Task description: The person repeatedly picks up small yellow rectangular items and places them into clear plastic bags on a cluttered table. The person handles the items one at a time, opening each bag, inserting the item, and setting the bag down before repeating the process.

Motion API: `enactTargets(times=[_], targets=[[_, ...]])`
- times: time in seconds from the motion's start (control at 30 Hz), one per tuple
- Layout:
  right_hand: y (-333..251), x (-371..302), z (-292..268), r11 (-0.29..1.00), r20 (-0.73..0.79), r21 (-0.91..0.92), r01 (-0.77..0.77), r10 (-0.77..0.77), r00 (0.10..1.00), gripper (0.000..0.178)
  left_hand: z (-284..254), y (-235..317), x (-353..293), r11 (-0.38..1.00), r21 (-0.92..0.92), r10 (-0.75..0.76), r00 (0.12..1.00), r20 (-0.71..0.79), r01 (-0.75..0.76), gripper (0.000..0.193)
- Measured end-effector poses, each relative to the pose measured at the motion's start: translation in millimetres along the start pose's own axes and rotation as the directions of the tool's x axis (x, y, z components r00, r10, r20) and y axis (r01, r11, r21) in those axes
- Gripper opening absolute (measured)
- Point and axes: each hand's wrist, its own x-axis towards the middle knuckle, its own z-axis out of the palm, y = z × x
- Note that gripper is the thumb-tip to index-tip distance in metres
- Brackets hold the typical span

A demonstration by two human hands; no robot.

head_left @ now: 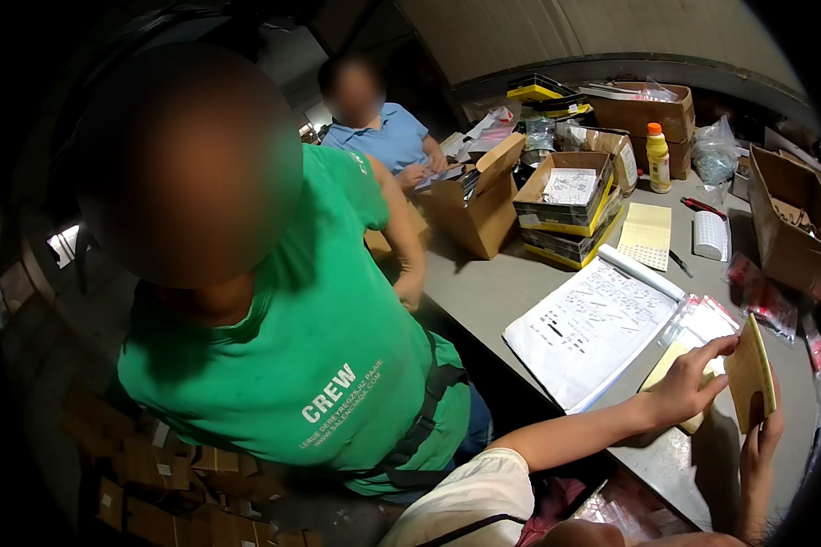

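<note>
My right hand (768,436) holds a thin yellow pad of sheets (751,376) upright above the right part of the table, its fingers behind the pad's lower edge. My left hand (689,387) is at the pad's left side, thumb and index finger apart, with the index fingertip close to the pad's edge; whether it touches cannot be told. Beneath my left hand lies another yellow sheet (664,366), partly covered. A clipboard-like stack of handwritten white paper (588,333) lies left of it. Small clear packets (710,317) lie just beyond my left hand.
A person in a green shirt (319,310) stands close at the left; another in blue (383,137) sits beyond. Yellow-black boxes (566,219), an open carton (474,214), a yellow bottle (658,159), a sticker sheet (645,235) and a brown box (789,219) stand or lie on the table.
</note>
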Motion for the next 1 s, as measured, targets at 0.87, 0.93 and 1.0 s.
enactTargets(times=[0.87,0.93,1.0], targets=[[-11,-5,-2,0.955,-0.130,0.147,-0.258,0.277,0.952,0.056,0,8,0,0.944,-0.260,-0.195,0.979,0.063,0.204,0.060],[-13,-1,-7,0.891,-0.058,0.336,-0.306,0.343,0.937,0.062,-1,6,-1,0.973,-0.194,-0.119,0.991,0.052,0.127,0.061],[-15,4,-5,0.828,0.001,0.432,-0.357,0.395,0.918,0.069,-2,7,-1,0.965,-0.210,-0.145,0.987,0.065,0.156,0.061]])
